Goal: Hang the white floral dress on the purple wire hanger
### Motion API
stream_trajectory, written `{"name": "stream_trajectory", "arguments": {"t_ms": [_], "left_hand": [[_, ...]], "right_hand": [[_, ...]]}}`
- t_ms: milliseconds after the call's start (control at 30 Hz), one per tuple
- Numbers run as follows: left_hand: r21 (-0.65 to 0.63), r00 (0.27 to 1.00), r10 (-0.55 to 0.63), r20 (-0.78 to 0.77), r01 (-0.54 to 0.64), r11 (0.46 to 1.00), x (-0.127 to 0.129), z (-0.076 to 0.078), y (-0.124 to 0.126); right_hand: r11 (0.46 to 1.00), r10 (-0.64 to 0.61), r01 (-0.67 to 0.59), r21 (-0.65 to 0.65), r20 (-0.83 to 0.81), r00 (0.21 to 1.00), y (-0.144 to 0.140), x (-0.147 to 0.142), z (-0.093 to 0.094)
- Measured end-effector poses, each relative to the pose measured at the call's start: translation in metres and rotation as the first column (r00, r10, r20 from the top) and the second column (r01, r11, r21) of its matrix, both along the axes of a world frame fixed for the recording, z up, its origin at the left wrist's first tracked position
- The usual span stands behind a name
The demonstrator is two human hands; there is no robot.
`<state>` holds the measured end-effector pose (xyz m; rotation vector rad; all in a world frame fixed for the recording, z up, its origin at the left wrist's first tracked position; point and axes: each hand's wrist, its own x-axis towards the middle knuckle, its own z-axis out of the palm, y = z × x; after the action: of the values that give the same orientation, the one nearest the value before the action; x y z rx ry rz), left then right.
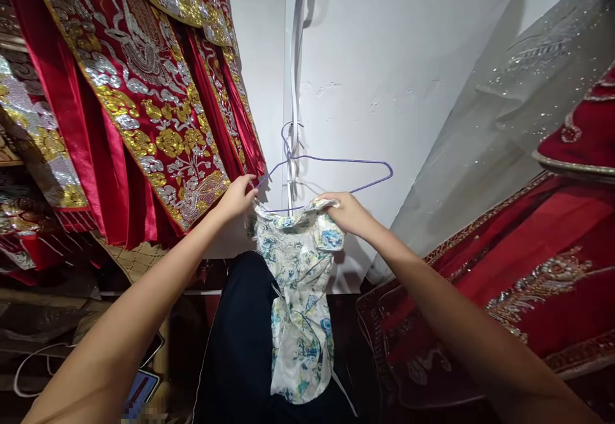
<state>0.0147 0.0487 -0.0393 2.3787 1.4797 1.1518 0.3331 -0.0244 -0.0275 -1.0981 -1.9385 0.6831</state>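
Note:
A small white dress with a blue floral print (pixel 298 296) hangs down between my hands. My left hand (pixel 236 197) pinches its left shoulder together with the left end of a purple wire hanger (pixel 336 159). On the other side, my right hand (pixel 348 212) grips the dress's right shoulder just under the hanger's lower wire. The hanger's hook is caught on white straps (pixel 293 78) that hang down the white wall (pixel 384 59).
Red robes with gold and silver embroidery (pixel 144 91) hang close on the left. More red embroidered cloth (pixel 528 270) and a sheer sequinned fabric (pixel 519 104) fill the right. A black garment (pixel 240 347) hangs below the dress. A phone (pixel 141 389) lies at the lower left.

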Motion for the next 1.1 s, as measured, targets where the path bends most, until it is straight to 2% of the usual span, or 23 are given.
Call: {"name": "stream_trajectory", "arguments": {"t_ms": [100, 167, 233, 333, 467, 600, 700, 767, 833, 867, 933, 1033, 1100], "left_hand": [[-0.184, 0.996, 0.033, 0.085, -0.017, 0.983, -0.002, -0.023, 0.006], [-0.204, 0.994, 0.020, 0.108, 0.002, 0.979, 0.000, -0.033, 0.006], [-0.190, 0.989, 0.015, 0.149, 0.014, 0.982, 0.005, -0.036, 0.004], [-0.135, 0.975, 0.036, 0.218, -0.007, 0.991, 0.017, -0.024, 0.000], [0.026, 0.970, 0.010, 0.244, -0.017, 1.000, 0.032, 0.008, -0.003], [0.086, 0.979, -0.050, 0.198, 0.033, 0.996, 0.025, 0.027, -0.002], [0.078, 0.991, -0.057, 0.120, 0.048, 0.996, 0.011, 0.033, 0.001], [0.069, 0.997, -0.062, 0.046, 0.059, 0.996, 0.005, 0.038, 0.000], [0.057, 0.998, -0.064, -0.022, 0.065, 0.996, 0.004, 0.043, -0.001], [0.053, 0.997, -0.066, -0.051, 0.069, 0.996, 0.004, 0.045, -0.002], [0.067, 0.994, -0.065, -0.091, 0.071, 0.995, 0.006, 0.048, -0.003], [0.140, 0.997, -0.007, -0.074, 0.018, 0.990, 0.001, 0.046, -0.001], [0.132, 0.997, 0.067, 0.044, -0.073, 0.989, -0.007, 0.040, 0.002]], "right_hand": [[0.999, -0.046, 0.045, -0.022, -0.039, 0.998, 0.002, -0.003, 0.001], [0.998, -0.054, 0.051, -0.029, -0.090, 0.995, 0.002, -0.005, 0.000], [0.998, -0.046, 0.042, -0.037, -0.121, 0.992, 0.000, -0.006, -0.002], [0.998, -0.050, 0.045, -0.039, -0.155, 0.987, -0.003, -0.011, -0.007], [0.998, -0.065, 0.068, 0.006, -0.207, 0.976, -0.007, -0.025, -0.017], [0.998, -0.045, 0.051, 0.038, -0.153, 0.987, -0.015, -0.023, -0.020], [0.974, -0.180, 0.196, 0.115, -0.140, 0.974, -0.014, 0.000, -0.009], [0.912, -0.322, 0.355, 0.205, -0.177, 0.930, -0.006, 0.023, 0.004], [0.855, -0.426, 0.454, 0.250, -0.161, 0.890, 0.006, 0.046, 0.018], [0.853, -0.450, 0.467, 0.232, -0.124, 0.884, 0.012, 0.056, 0.025], [0.893, -0.432, 0.434, 0.121, -0.048, 0.901, 0.023, 0.073, 0.038], [0.963, -0.224, 0.220, -0.153, -0.006, 0.975, 0.027, 0.090, 0.052], [0.952, -0.053, 0.040, -0.305, -0.037, 0.998, 0.025, 0.093, 0.054]]}}
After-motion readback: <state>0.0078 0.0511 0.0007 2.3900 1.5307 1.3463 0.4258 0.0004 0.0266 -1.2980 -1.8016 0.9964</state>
